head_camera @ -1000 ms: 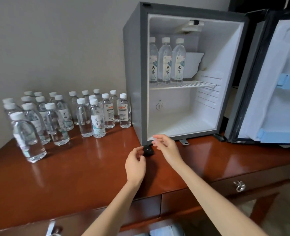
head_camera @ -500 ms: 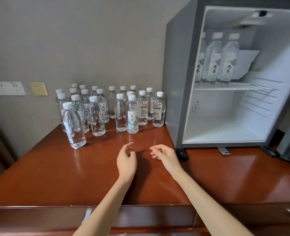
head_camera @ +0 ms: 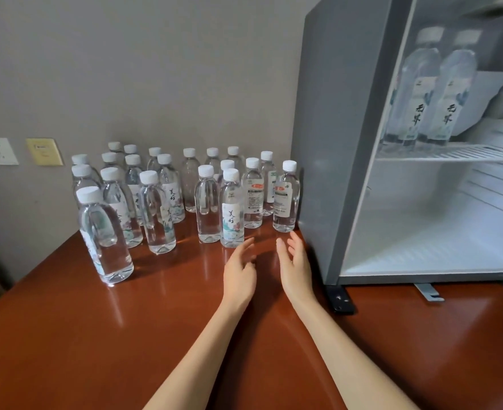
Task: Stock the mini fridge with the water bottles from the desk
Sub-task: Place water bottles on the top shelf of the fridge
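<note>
The glossy reddish-brown wooden bench [head_camera: 96, 335] carries a crowd of clear water bottles [head_camera: 205, 202] with white caps, all upright, grouped toward the back by the wall. A front bottle [head_camera: 103, 232] stands apart from the rest, nearest the left edge. An orange-labelled bottle [head_camera: 285, 199] stands just beside the grey mini fridge [head_camera: 327, 143]. The fridge rests on the right part of the bench on a black foot [head_camera: 340, 298]. Inside it, a white wire shelf [head_camera: 451, 153] bears upright shelf bottles [head_camera: 418, 96] with dark lettering on their labels.
</note>
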A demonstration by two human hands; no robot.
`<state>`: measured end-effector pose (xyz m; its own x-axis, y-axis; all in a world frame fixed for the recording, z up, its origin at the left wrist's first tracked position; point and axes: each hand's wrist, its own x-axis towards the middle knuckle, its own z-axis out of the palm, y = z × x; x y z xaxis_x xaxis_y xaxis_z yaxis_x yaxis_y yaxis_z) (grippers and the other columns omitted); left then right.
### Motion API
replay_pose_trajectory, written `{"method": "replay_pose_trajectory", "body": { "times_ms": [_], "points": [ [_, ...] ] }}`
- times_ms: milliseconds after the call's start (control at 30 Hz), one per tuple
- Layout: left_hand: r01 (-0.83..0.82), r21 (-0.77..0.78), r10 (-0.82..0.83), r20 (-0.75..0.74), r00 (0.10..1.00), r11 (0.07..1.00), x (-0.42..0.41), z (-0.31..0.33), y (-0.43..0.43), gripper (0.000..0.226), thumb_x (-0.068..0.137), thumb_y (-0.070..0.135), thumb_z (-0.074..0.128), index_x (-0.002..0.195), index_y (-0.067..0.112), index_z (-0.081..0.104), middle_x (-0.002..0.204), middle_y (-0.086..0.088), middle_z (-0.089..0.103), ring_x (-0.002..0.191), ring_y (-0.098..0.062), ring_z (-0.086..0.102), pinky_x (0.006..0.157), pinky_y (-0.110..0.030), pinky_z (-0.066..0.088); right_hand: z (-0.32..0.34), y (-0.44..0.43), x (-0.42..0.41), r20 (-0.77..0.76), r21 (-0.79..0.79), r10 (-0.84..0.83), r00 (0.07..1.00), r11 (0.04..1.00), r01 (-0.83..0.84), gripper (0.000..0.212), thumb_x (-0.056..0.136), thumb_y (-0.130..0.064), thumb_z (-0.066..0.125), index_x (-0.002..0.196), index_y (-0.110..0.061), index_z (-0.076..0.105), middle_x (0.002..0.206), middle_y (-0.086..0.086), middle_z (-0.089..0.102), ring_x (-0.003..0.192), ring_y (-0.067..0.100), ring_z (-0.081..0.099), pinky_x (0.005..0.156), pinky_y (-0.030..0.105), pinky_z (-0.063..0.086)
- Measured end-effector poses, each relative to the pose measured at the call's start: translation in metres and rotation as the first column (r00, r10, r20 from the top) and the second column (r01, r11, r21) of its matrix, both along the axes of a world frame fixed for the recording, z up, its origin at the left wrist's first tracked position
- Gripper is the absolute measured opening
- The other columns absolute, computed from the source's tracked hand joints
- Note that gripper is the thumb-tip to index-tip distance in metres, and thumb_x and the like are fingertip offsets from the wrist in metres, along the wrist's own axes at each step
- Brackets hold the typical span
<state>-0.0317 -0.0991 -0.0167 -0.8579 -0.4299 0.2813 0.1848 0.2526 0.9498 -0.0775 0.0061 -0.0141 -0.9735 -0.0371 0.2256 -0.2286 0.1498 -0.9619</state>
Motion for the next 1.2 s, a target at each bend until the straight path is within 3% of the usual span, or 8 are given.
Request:
{"method": "replay_pose_trajectory", "body": {
  "times_ms": [167,300,433,567,800,1067,1133,1200],
  "points": [
    [-0.009,-0.028,0.009,-0.013,1.0,1.0,-0.046,0.001,0.0,0.046,0.094,0.0,0.05,0.139,0.015,0.048,0.133,-0.002,0.058,0.11,-0.006,0.058,0.097,-0.017,0.043,0.004,-0.007,-0.017,-0.022,-0.148,-0.069,0.997,0.987,0.065,0.048,0.102,-0.041,0.038,0.147,-0.026,0.036,0.147,-0.007,0.044,0.127,-0.001,0.039,0.107,0.021,0.03],
    [0.047,-0.028,-0.047,-0.004,0.999,0.999,-0.086,0.005,0.004,0.057,0.092,0.006,0.06,0.145,0.01,0.039,0.141,-0.005,0.051,0.122,-0.014,0.054,0.106,-0.029,0.042,0.003,-0.009,-0.025,-0.05,-0.202,-0.116,0.992,0.974,0.104,0.048,0.103,-0.037,0.033,0.149,-0.021,0.035,0.147,-0.01,0.041,0.132,-0.003,0.034,0.109,0.016,0.025],
    [0.083,-0.006,-0.083,-0.002,0.997,0.997,-0.118,0.011,0.012,0.068,0.086,0.01,0.069,0.146,0.011,0.035,0.136,-0.007,0.055,0.122,-0.019,0.056,0.106,-0.038,0.043,0.0,-0.007,-0.03,-0.038,-0.243,-0.137,0.99,0.962,0.124,0.047,0.104,-0.037,0.032,0.148,-0.022,0.035,0.134,-0.02,0.04,0.124,-0.011,0.034,0.093,-0.004,0.024],
    [0.071,-0.07,-0.068,0.037,0.997,0.995,-0.143,0.01,0.016,0.071,0.082,0.019,0.075,0.143,0.014,0.04,0.133,-0.005,0.059,0.121,-0.018,0.057,0.105,-0.038,0.044,-0.002,-0.008,-0.03,-0.038,-0.26,-0.13,0.991,0.959,0.115,0.047,0.103,-0.037,0.033,0.147,-0.022,0.037,0.133,-0.02,0.041,0.128,-0.008,0.035,0.103,0.009,0.027],
    [-0.014,-0.145,0.023,0.063,0.998,0.989,-0.158,0.01,0.02,0.064,0.075,0.027,0.081,0.13,0.019,0.048,0.118,0.001,0.067,0.107,-0.017,0.063,0.094,-0.032,0.047,-0.002,-0.008,-0.032,-0.025,-0.247,-0.127,0.992,0.962,0.117,0.047,0.102,-0.04,0.032,0.146,-0.024,0.039,0.131,-0.022,0.041,0.125,-0.01,0.035,0.1,0.009,0.026],
    [0.045,-0.15,-0.047,-0.007,0.999,0.988,-0.118,0.004,0.017,0.058,0.08,0.022,0.077,0.127,0.019,0.043,0.113,0.004,0.068,0.099,-0.012,0.067,0.088,-0.04,0.053,0.0,-0.007,-0.031,-0.033,-0.242,-0.082,0.996,0.968,0.071,0.051,0.103,-0.04,0.032,0.151,-0.022,0.029,0.137,-0.018,0.035,0.126,-0.007,0.032,0.082,-0.01,0.026],
    [0.101,-0.144,-0.103,-0.001,0.995,0.984,-0.104,0.005,0.014,0.06,0.082,0.019,0.075,0.131,0.016,0.041,0.119,-0.001,0.067,0.1,-0.014,0.067,0.087,-0.046,0.054,0.001,-0.007,-0.033,-0.036,-0.257,-0.072,0.997,0.965,0.061,0.052,0.104,-0.038,0.031,0.152,-0.02,0.026,0.147,-0.012,0.034,0.131,-0.004,0.031,0.09,-0.006,0.027],
    [0.195,-0.114,-0.196,0.001,0.981,0.974,-0.088,0.006,0.01,0.058,0.083,0.011,0.074,0.13,0.014,0.04,0.121,-0.005,0.065,0.105,-0.017,0.065,0.094,-0.047,0.05,0.001,-0.006,-0.034,-0.04,-0.268,-0.062,0.997,0.962,0.049,0.052,0.104,-0.036,0.029,0.153,-0.018,0.023,0.156,-0.005,0.029,0.139,0.003,0.029,0.11,0.011,0.025]
  ]
}}
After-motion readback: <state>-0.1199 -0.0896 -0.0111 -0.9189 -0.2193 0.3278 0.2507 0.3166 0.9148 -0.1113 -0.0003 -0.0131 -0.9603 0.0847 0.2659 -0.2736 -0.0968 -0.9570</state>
